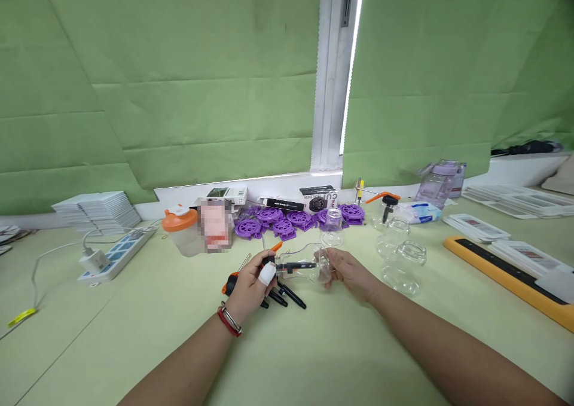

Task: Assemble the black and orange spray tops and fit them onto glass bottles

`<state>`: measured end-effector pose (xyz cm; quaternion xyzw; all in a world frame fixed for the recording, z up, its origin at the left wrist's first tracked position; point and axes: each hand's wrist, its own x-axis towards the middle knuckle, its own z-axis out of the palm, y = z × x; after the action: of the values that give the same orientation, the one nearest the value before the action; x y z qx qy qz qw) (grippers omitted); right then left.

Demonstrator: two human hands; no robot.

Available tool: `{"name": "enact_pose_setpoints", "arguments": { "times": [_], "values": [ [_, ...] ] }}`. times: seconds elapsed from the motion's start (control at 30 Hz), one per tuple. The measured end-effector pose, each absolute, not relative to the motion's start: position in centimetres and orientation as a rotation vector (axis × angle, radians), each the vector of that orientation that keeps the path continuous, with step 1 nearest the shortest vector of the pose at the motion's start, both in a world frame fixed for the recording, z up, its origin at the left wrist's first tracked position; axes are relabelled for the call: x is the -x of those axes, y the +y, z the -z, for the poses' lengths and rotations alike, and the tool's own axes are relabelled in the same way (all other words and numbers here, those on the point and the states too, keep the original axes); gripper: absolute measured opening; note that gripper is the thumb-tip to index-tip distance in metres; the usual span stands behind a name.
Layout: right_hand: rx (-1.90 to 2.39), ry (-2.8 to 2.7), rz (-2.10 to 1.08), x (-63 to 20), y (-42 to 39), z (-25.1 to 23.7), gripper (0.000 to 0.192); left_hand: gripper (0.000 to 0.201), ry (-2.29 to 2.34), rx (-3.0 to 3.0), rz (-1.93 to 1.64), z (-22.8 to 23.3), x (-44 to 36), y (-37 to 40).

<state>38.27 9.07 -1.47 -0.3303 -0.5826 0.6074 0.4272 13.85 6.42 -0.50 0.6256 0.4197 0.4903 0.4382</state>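
Observation:
A clear, narrow-waisted jar (305,253) lies sideways between my hands. My right hand (350,271) is closed around its right end. My left hand (251,283), with white tape on the thumb, grips the head of a black-stemmed crank piece (298,266) at the jar's left end. That black stem reaches into the jar, and an orange handle shows just above my left fingers. Under and beside my left hand, several similar black-stemmed pieces (291,295) with orange parts lie on the table; my hand partly hides them.
Clear jars (410,253) stand to the right, and another (332,220) stands behind. One jar (388,211) has a black piece with an orange handle. Purple plastic parts (269,214), an orange-lidded cup (180,232), a power strip (119,256) and a yellow-black trimmer (506,280) lie around.

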Motion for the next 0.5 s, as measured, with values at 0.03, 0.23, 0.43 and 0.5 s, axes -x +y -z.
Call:
{"name": "enact_pose_setpoints", "arguments": {
  "times": [0.03, 0.23, 0.43, 0.5],
  "values": [
    [0.831, -1.444, -1.498, -38.25, 9.05, 1.40, 0.045, 0.038, 1.050, -1.550, -1.217, 0.51, -13.86, 6.43],
    [0.755, -1.459, -1.554, -38.71, 8.93, 0.96, 0.059, 0.038, 1.066, -1.554, -1.233, 0.71, -13.63, 6.65],
    [0.645, -1.534, -1.620, -39.11, 9.03, 1.29, 0.070, 0.038, 1.070, -1.567, -1.237, 0.43, -13.59, 6.57],
    [0.682, -1.528, -1.629, -39.00, 9.06, 1.40, 0.069, 0.039, 1.071, -1.569, -1.242, 0.28, -13.72, 6.45]
  ]
}}
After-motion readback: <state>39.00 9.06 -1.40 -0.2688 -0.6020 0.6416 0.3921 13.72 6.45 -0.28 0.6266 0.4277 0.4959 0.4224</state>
